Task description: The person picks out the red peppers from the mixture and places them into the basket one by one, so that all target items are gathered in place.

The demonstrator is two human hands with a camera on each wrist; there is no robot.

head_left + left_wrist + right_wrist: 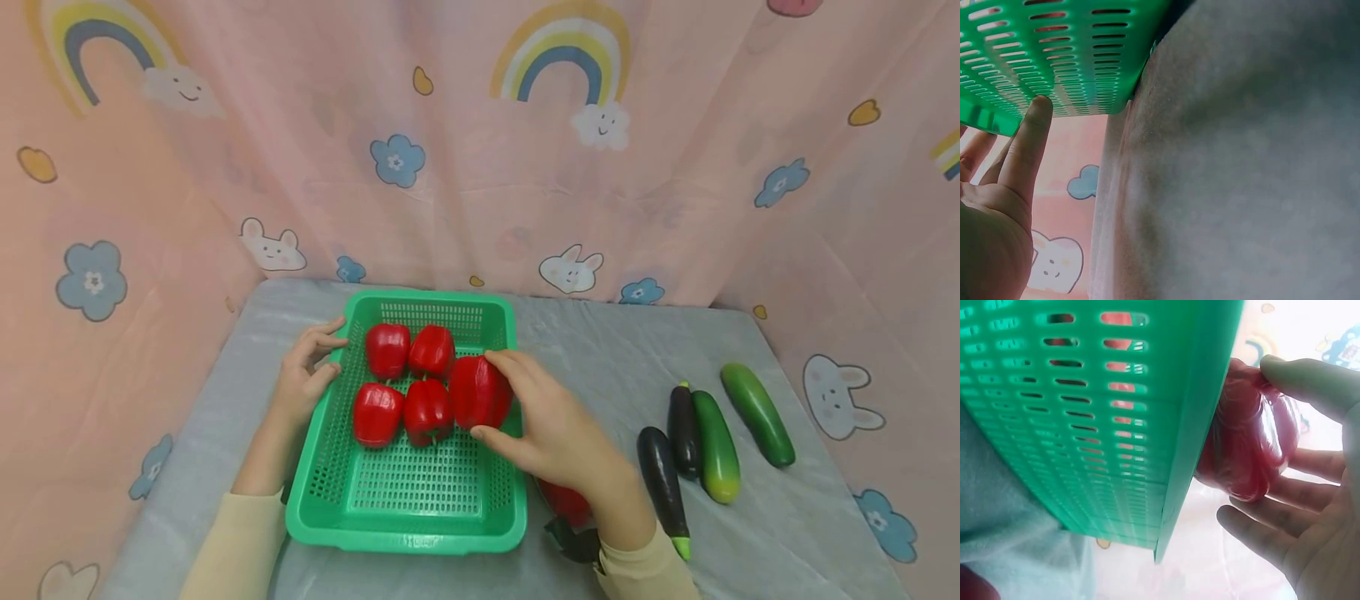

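Observation:
A green plastic basket (412,541) with slotted walls holds several red bell peppers (378,414) in two rows, in the head view. My right hand (551,421) grips another red bell pepper (480,392) between thumb and fingers, over the basket's right side. The right wrist view has this shiny pepper (1254,437) above the rim. At the basket's left rim, my left hand (303,375) has its fingers fairly straight. One fingertip (1040,106) touches the outer slotted wall in the left wrist view.
To the right on the grey cloth (585,350) lie two eggplants (663,483) and two green cucumber-like vegetables (757,414). Another red pepper (566,502) is partly hidden under my right forearm, beside a dark object (573,542). A pink patterned curtain (450,217) hangs behind.

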